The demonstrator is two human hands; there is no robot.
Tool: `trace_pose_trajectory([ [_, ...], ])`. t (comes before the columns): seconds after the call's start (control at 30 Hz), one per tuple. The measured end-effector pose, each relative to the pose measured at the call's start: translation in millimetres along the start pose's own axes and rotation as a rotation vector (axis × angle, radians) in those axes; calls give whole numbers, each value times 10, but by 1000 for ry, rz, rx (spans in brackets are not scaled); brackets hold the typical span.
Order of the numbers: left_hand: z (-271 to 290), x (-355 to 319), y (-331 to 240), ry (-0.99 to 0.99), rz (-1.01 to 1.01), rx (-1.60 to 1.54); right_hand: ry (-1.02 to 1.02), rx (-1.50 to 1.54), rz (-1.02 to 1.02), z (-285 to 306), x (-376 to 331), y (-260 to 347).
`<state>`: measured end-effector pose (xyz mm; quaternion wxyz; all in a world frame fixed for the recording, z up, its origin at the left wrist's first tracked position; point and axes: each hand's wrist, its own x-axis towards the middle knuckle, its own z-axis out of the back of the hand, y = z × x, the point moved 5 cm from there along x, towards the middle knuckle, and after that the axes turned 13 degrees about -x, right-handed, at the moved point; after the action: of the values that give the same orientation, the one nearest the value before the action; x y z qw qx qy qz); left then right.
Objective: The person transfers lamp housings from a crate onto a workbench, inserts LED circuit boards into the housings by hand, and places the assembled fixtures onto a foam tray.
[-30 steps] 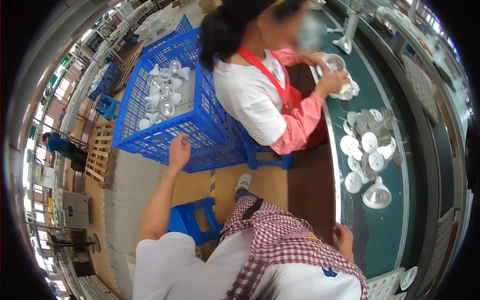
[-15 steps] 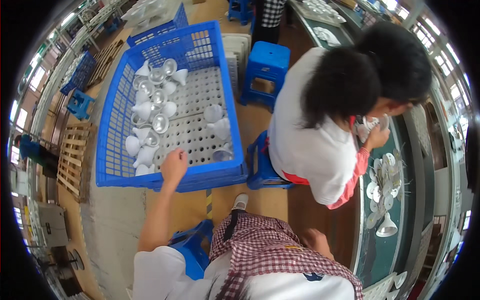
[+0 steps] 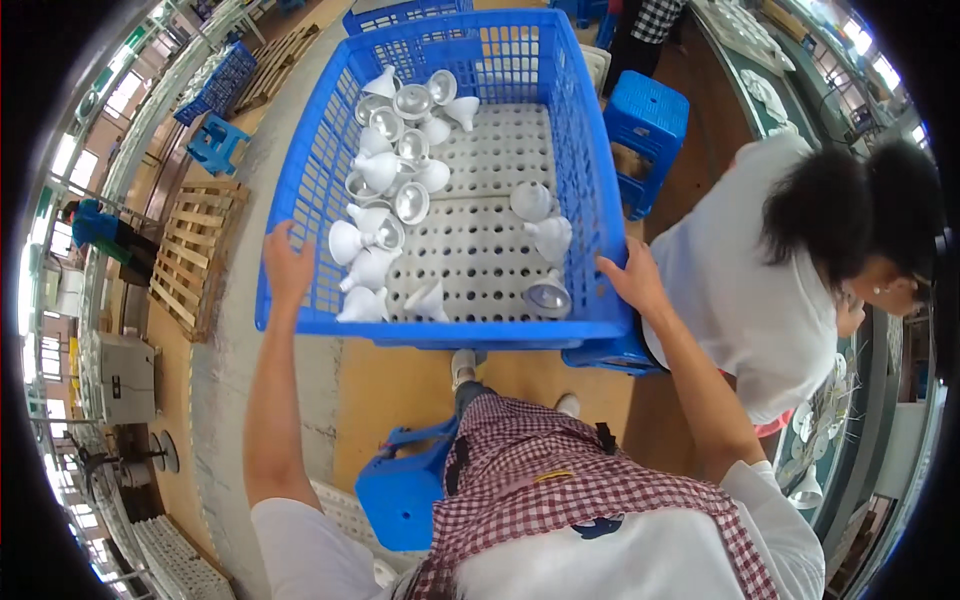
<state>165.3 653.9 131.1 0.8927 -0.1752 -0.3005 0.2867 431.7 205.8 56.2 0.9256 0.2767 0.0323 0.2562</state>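
Both hands clamped on blue crate (image 3: 455, 60): left hand (image 3: 287, 268) at near-left corner, right hand (image 3: 632, 280) at near-right; long axis straight ahead.

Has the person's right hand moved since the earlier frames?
Yes. The right hand, earlier low beside the checked apron, now grips the near right corner of the blue crate. The left hand holds the near left corner.
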Motion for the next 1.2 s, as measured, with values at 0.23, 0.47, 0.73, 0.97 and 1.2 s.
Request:
trace_pose_trajectory([
  [0.23,-352,1015,1148,53,7,199,-42,-182,-222,-176,595,147],
  [0.47,-2260,1858,892,484,-196,14,-27,-399,-372,-136,710,250],
  [0.73,-3752,2155,1248,1031,-296,320,-4,-455,-462,-179,757,490],
  [0.97,-4056,1860,1356,1432,79,610,-16,-450,-498,-124,771,436],
  [1.2,-3727,1020,1032,1941,-152,161,18,-431,-506,-103,769,409],
])
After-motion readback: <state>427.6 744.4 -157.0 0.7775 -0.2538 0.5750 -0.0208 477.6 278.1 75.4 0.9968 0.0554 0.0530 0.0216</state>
